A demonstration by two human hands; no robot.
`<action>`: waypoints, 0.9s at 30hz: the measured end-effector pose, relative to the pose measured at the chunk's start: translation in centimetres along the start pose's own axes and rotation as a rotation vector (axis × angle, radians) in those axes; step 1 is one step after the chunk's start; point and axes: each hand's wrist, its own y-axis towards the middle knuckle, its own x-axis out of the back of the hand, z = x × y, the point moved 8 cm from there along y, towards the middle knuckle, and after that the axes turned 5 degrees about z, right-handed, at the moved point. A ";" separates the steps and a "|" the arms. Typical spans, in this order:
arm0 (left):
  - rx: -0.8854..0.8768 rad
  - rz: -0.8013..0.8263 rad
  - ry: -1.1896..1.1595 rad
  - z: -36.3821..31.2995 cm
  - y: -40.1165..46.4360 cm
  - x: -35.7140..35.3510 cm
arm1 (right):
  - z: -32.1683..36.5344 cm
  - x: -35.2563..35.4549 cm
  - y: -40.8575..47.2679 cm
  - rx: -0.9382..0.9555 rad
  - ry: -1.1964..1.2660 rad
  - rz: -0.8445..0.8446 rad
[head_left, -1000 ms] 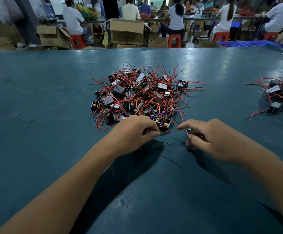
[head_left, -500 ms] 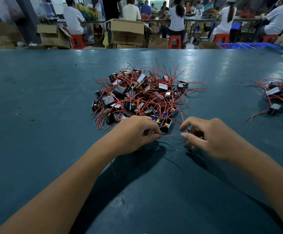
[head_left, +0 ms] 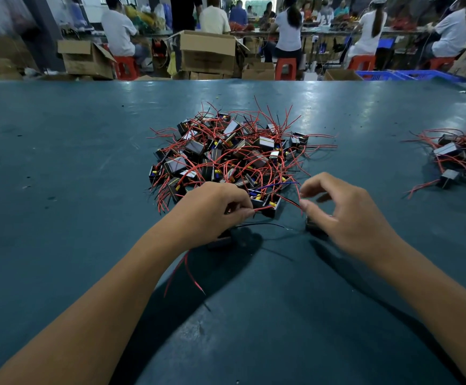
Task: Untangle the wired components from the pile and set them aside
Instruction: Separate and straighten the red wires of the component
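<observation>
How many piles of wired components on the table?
2: the main pile at centre, just beyond both hands, and a smaller pile at the right edge, partly cut off by the frame.

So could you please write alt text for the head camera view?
Two bare hands work at the near edge of a pile of black wired components on a teal table; the left hand pinches a red wire, the right hand hovers curled. A smaller pile lies right.

Factory floor: workers (head_left: 289,29) at benches, cardboard boxes (head_left: 208,52), stools (head_left: 285,68).

Both hands (head_left: 215,209) at wire pile (head_left: 231,154)
</observation>
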 end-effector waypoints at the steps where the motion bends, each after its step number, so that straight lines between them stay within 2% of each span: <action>1: 0.009 -0.016 0.010 0.1 0.0 0.1 | 0.0 -0.5 0.1 -0.005 -0.016 0.013; 6: 0.039 -0.076 0.017 0.2 0.0 0.1 | -1.0 -0.1 0.2 -0.076 0.096 -0.017; 11: -0.012 -0.157 -0.187 -1.0 -0.2 0.9 | -2.1 1.9 0.3 -0.153 0.203 -0.112; 16: -0.075 -0.126 -0.124 -2.1 -0.3 0.8 | -2.2 2.4 0.1 -0.175 0.173 -0.126; 19: -0.102 -0.041 -0.142 -2.4 -0.3 0.3 | -1.8 1.6 0.1 -0.135 0.070 -0.020; 23: -0.059 0.145 -0.141 -1.8 -0.5 -1.2 | -2.4 -1.4 -0.2 -0.152 -0.178 0.321; 27: -0.049 0.196 -0.131 -1.7 -0.6 -1.3 | -2.2 -1.5 -0.3 -0.126 -0.261 0.387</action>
